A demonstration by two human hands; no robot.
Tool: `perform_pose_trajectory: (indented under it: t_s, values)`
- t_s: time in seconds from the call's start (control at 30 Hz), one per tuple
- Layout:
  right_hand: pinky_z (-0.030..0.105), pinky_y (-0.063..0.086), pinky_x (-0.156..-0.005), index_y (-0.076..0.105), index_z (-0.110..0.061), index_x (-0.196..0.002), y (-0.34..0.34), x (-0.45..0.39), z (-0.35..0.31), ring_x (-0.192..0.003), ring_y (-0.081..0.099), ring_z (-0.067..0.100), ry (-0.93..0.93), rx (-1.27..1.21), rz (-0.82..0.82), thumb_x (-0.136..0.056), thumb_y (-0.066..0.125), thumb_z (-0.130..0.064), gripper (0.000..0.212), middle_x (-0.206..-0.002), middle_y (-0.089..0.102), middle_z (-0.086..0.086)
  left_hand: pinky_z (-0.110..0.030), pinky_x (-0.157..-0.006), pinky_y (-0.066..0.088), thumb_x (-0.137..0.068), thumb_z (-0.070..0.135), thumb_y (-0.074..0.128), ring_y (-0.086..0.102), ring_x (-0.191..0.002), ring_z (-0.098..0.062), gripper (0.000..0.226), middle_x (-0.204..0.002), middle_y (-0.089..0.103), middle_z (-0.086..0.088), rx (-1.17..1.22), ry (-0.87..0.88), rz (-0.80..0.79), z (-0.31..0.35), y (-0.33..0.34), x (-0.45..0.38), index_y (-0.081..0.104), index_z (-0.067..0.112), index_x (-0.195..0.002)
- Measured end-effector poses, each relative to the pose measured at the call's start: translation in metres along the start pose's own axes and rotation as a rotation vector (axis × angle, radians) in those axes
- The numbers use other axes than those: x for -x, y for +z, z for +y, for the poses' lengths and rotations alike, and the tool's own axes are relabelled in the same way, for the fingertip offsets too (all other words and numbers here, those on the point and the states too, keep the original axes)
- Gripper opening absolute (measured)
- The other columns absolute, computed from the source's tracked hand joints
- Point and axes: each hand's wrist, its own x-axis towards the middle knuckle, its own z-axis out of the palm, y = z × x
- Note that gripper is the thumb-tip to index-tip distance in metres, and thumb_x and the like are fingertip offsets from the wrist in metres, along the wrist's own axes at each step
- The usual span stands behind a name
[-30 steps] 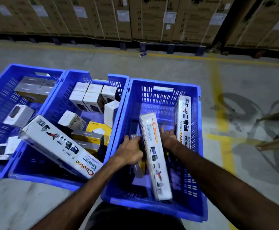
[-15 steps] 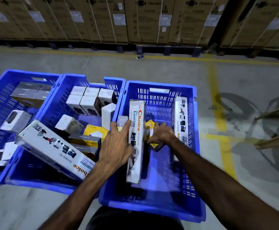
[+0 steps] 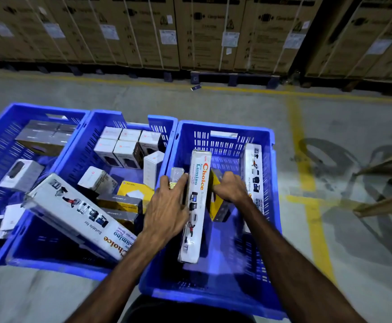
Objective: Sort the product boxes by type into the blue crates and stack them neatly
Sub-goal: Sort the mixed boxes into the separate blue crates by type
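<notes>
Sorting of product boxes in three blue crates on a warehouse floor

In the right crate (image 3: 223,134) a long white Choice box (image 3: 196,203) is held on edge by the left hand (image 3: 167,210), fingers curled round it and a small box (image 3: 176,177); a yellow box (image 3: 215,197) is gripped by the right hand (image 3: 231,188); a second Choice box (image 3: 253,180) leans on the right wall, a third (image 3: 73,213) lies in the middle crate (image 3: 106,117)
</notes>
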Motion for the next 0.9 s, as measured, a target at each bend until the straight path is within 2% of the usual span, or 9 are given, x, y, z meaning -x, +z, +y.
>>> perform_pose_trajectory:
  t_s: [0.07, 0.2, 0.4, 0.57, 0.63, 0.7, 0.73, 0.83, 0.9]
  values:
    - [0.03, 0.042, -0.061, 0.058, -0.01, -0.09, -0.014, 0.016, 0.003, -0.081, 0.061, 0.03, 0.054, -0.126, 0.142, -0.079, 0.069, -0.023, 0.02, -0.08, 0.059, 0.003, -0.036, -0.063, 0.045, -0.084, 0.026, 0.067, 0.051, -0.073, -0.026, 0.082, -0.119, 0.041, -0.01, 0.038, 0.001, 0.054, -0.004, -0.001, 0.0, 0.032, 0.03, -0.157]
    - [0.037, 0.051, -0.074, 0.063, -0.016, -0.107, -0.029, 0.046, 0.01, -0.09, 0.067, 0.03, 0.016, -0.455, 0.434, -0.078, 0.076, -0.035, 0.037, -0.096, 0.07, 0.002, -0.037, -0.059, 0.047, -0.084, 0.019, 0.066, 0.056, -0.071, -0.032, 0.082, -0.124, 0.04, -0.009, 0.181, -0.001, 0.178, -0.012, -0.006, 0.0, 0.034, 0.035, -0.157]
    - [0.021, 0.051, -0.064, 0.056, -0.027, -0.108, -0.042, 0.084, -0.006, -0.074, 0.065, -0.013, -0.174, -0.783, 0.553, -0.084, 0.083, -0.025, 0.037, -0.086, 0.068, -0.022, -0.03, -0.072, 0.053, -0.088, 0.012, 0.075, 0.057, -0.089, -0.017, 0.084, -0.128, 0.04, -0.004, 0.467, -0.015, 0.371, -0.022, -0.022, 0.007, 0.037, 0.042, -0.156]
    - [0.028, 0.058, -0.07, 0.063, -0.009, -0.117, -0.035, 0.099, -0.026, -0.08, 0.073, 0.006, -0.219, -1.046, 0.397, -0.089, 0.08, -0.015, 0.033, -0.09, 0.078, -0.013, -0.032, -0.102, 0.049, -0.084, 0.016, 0.078, 0.053, -0.125, 0.0, 0.081, -0.138, 0.049, 0.007, 0.727, -0.133, 0.5, -0.046, -0.035, 0.031, 0.043, 0.038, -0.155]
    - [0.03, 0.057, -0.068, 0.064, -0.004, -0.117, -0.024, 0.106, -0.039, -0.079, 0.073, 0.012, -0.184, -1.172, 0.281, -0.091, 0.077, -0.011, 0.03, -0.093, 0.079, -0.002, -0.043, -0.11, 0.05, -0.083, 0.015, 0.077, 0.051, -0.137, -0.004, 0.078, -0.148, 0.051, 0.01, 0.852, -0.21, 0.537, -0.065, -0.038, 0.046, 0.048, 0.034, -0.152]
    - [0.031, 0.055, -0.06, 0.066, -0.005, -0.113, -0.012, 0.115, -0.056, -0.073, 0.07, 0.017, -0.156, -1.235, 0.195, -0.092, 0.075, -0.011, 0.024, -0.09, 0.079, 0.003, -0.054, -0.099, 0.057, -0.087, 0.005, 0.079, 0.061, -0.131, -0.024, 0.074, -0.147, 0.056, -0.002, 1.019, -0.331, 0.569, -0.086, -0.044, 0.064, 0.052, 0.034, -0.149]
    - [0.031, 0.054, -0.058, 0.067, -0.007, -0.111, -0.008, 0.12, -0.064, -0.071, 0.069, 0.017, -0.153, -1.243, 0.168, -0.092, 0.074, -0.011, 0.02, -0.089, 0.079, 0.004, -0.05, -0.09, 0.062, -0.088, -0.001, 0.077, 0.066, -0.121, -0.029, 0.072, -0.141, 0.06, -0.008, 1.09, -0.379, 0.594, -0.094, -0.048, 0.072, 0.053, 0.032, -0.147]
    - [0.03, 0.056, -0.054, 0.067, -0.011, -0.106, 0.004, 0.138, -0.097, -0.068, 0.07, 0.014, -0.179, -1.26, 0.089, -0.094, 0.071, -0.014, 0.012, -0.087, 0.078, 0.002, -0.034, -0.064, 0.062, -0.092, -0.005, 0.07, 0.071, -0.09, -0.023, 0.058, -0.123, 0.068, -0.013, 1.237, -0.435, 0.693, -0.129, -0.067, 0.098, 0.058, 0.025, -0.141]
    - [0.034, 0.058, -0.065, 0.068, -0.01, -0.106, 0.01, 0.149, -0.122, -0.075, 0.073, 0.018, -0.189, -1.281, 0.033, -0.095, 0.071, -0.015, 0.013, -0.091, 0.078, 0.006, -0.034, -0.064, 0.06, -0.093, -0.002, 0.068, 0.069, -0.087, -0.021, 0.051, -0.123, 0.068, -0.015, 1.284, -0.457, 0.732, -0.155, -0.082, 0.108, 0.06, 0.024, -0.137]
